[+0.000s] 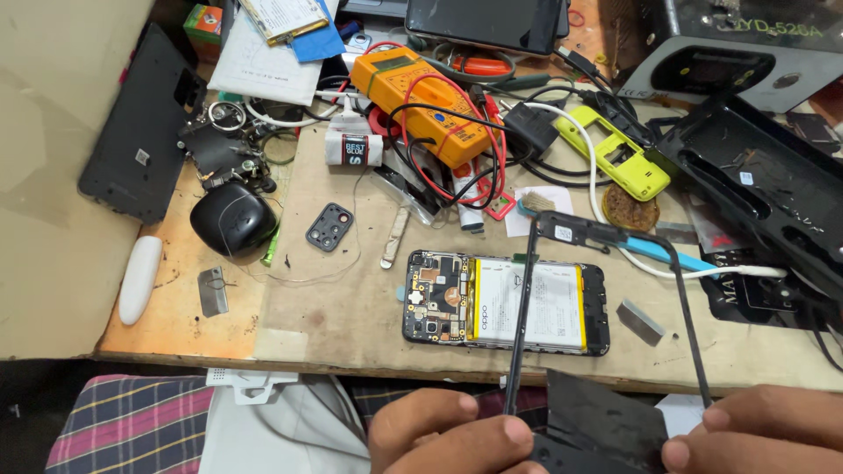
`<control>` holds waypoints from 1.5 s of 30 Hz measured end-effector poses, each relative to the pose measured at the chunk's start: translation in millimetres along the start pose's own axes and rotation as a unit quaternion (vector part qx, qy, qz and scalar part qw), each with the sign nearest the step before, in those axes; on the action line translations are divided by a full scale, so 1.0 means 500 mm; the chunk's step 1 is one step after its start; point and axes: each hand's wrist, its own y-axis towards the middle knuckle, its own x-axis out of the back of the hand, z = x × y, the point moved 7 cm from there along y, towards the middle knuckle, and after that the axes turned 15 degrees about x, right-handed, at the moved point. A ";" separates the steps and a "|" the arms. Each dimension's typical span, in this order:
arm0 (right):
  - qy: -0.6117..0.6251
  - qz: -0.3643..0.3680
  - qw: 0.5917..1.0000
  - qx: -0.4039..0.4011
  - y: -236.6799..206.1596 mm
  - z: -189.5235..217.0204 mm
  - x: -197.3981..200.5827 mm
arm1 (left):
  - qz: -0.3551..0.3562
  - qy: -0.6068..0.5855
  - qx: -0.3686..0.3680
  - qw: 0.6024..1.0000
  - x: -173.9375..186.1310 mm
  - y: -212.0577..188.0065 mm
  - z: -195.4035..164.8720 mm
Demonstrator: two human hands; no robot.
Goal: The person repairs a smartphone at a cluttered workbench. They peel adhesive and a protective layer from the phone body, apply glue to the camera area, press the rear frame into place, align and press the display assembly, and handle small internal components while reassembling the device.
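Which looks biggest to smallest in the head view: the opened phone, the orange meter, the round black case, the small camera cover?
1. Opened phone
2. Orange meter, close to the phone in size and farther from the camera, so these two are unsure
3. Round black case
4. Small camera cover

Both hands sit at the near edge of the view, cut off by the bottom of the frame, so wrists and arms are out of sight. The left hand [448,434] lies near centre, knuckles up, fingers curled inward to the right, the thumb [479,439] laid flat with its nail showing. It pinches the near left end of a thin black plastic phone frame [606,237]. The right hand [760,430] comes in from the near right corner, fingers stretched leftward and stacked, fingertips [680,452] pressed on the frame's near right end. The two hands are a little apart, level with each other.
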 end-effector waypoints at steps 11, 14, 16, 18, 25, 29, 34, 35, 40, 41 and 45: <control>-0.047 -0.005 0.998 -0.033 0.086 0.033 0.043 | 0.076 -0.091 0.049 0.992 -0.017 0.021 0.012; -0.060 -0.026 0.979 0.195 0.202 0.120 0.120 | 0.195 -0.145 0.127 0.962 -0.023 0.048 0.043; -0.069 -0.034 0.986 0.151 0.262 0.144 0.140 | 0.210 -0.170 0.193 0.943 -0.024 0.065 0.059; -0.098 -0.208 0.970 0.080 0.287 0.177 0.163 | 0.240 -0.334 0.341 0.845 -0.044 0.068 0.086; -0.157 -0.282 0.941 0.101 0.313 0.227 0.121 | 0.335 -0.418 0.618 0.576 -0.095 0.015 0.093; -0.133 -0.280 0.942 0.131 0.343 0.220 0.123 | 0.357 -0.434 0.590 0.580 -0.094 0.032 0.110; -0.115 -0.255 0.949 0.144 0.355 0.212 0.108 | 0.392 -0.408 0.581 0.585 -0.093 0.063 0.135; -0.120 -0.248 0.949 0.152 0.358 0.211 0.104 | 0.397 -0.414 0.578 0.581 -0.095 0.070 0.135; -0.068 -0.229 0.949 0.204 0.380 0.197 0.109 | 0.418 -0.348 0.580 0.606 -0.100 0.104 0.157; -0.063 -0.225 0.955 0.182 0.380 0.190 0.118 | 0.425 -0.333 0.580 0.611 -0.100 0.110 0.163; -0.058 -0.212 0.968 0.121 0.369 0.171 0.142 | 0.492 -0.229 0.557 0.629 -0.108 0.132 0.188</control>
